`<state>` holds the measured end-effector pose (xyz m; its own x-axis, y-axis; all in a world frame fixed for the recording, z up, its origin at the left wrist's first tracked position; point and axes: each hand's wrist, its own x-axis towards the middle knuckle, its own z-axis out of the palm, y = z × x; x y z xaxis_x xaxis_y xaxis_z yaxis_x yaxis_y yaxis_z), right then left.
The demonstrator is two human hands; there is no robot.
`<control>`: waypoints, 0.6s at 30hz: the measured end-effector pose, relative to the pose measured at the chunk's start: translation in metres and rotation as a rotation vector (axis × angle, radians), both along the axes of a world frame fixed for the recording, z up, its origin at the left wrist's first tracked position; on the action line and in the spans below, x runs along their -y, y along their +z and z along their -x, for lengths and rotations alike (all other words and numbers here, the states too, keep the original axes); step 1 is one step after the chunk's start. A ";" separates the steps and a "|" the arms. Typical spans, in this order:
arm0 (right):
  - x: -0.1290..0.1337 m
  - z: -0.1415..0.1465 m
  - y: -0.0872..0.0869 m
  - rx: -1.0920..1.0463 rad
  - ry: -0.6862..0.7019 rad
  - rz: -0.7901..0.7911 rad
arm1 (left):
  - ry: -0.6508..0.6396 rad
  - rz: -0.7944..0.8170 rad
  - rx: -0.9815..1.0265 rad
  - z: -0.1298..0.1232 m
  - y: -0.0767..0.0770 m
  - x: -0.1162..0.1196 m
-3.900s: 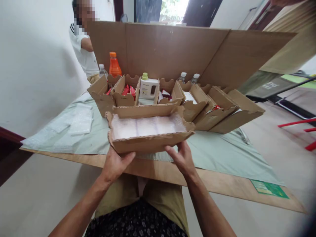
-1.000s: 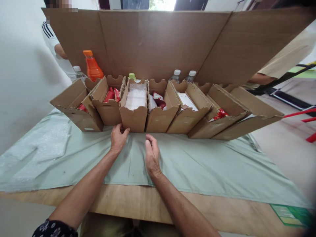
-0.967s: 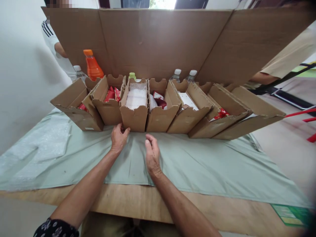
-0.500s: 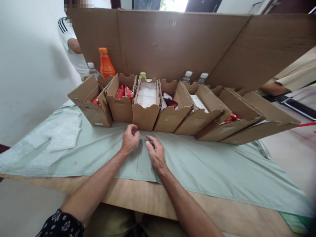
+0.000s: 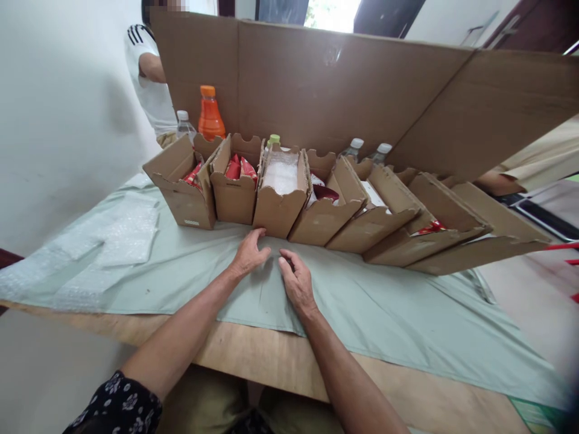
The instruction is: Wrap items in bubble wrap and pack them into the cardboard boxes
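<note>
My left hand (image 5: 251, 252) rests over the pale green cloth (image 5: 384, 313), fingers apart and holding nothing. Its fingertips come close to the foot of the middle cardboard box (image 5: 278, 212); I cannot tell whether they touch. To its right, my right hand (image 5: 296, 280) is half curled with thumb and fingers parted, also with nothing in it. Bubble wrap (image 5: 283, 172) fills the top of the middle box. Red packets (image 5: 239, 167) show in the box to its left, and a dark red packet (image 5: 324, 193) lies in the box to its right.
Several open cardboard boxes stand in a row before a tall cardboard panel (image 5: 316, 90). Behind them are an orange bottle (image 5: 210, 114) and several clear bottles. Sheets of bubble wrap (image 5: 129, 235) lie at left. A person in a white shirt (image 5: 151, 90) stands beyond; another person's hand (image 5: 500, 182) shows at right.
The view has shifted, so the scene sits slightly further right. My left thumb has moved out from the fingers. The boxes stay in place.
</note>
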<state>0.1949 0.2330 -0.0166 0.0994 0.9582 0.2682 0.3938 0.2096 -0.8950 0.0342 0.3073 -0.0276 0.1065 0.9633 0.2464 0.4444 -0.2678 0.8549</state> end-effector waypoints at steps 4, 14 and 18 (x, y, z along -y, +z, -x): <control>0.002 0.001 0.005 0.058 0.002 -0.045 | -0.114 -0.023 -0.081 0.012 0.005 0.015; -0.066 0.066 0.135 0.567 0.073 -0.480 | -0.111 -0.152 -0.159 0.098 -0.002 0.132; -0.115 0.100 0.173 0.907 0.103 -0.485 | 0.224 -0.201 -0.007 0.109 -0.004 0.136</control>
